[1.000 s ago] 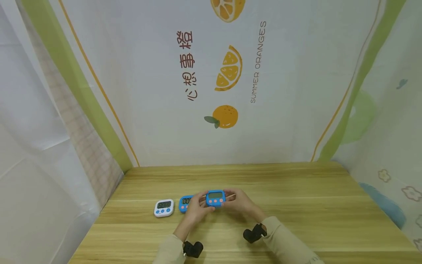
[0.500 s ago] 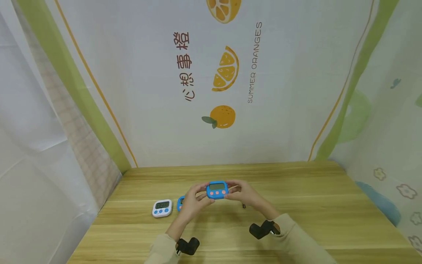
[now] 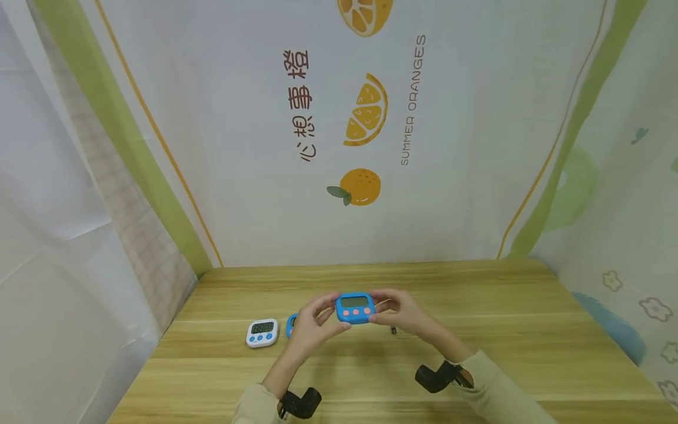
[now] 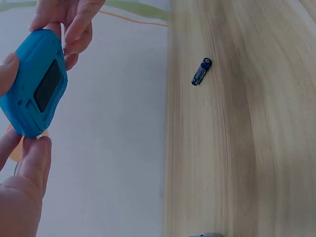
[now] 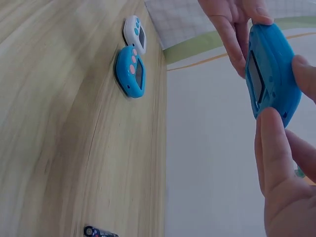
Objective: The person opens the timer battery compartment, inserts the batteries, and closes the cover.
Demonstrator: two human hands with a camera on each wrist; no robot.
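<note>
A blue digital timer (image 3: 355, 308) with pink buttons and a blank screen is held up above the table between both hands. My left hand (image 3: 309, 325) grips its left side, the thumb at the lower edge. On the opposite side my right hand (image 3: 405, 315) pinches it between thumb and fingers. The wrist views show the timer's back (image 4: 37, 84), with a dark rectangular area in it. Partly hidden behind my left hand, a second blue timer (image 5: 131, 72) lies on the table. Left of that is a white timer (image 3: 262, 333) with blue buttons and digits showing.
A small dark cylindrical battery (image 4: 201, 71) lies on the wooden table (image 3: 477, 306), below my right hand in the head view. A white curtain (image 3: 243, 206) with orange prints hangs behind the table's back edge.
Both hands have raised the blue timer from low over the table and drawn it closer, then slightly right. The battery beneath the right hand has come into view.
</note>
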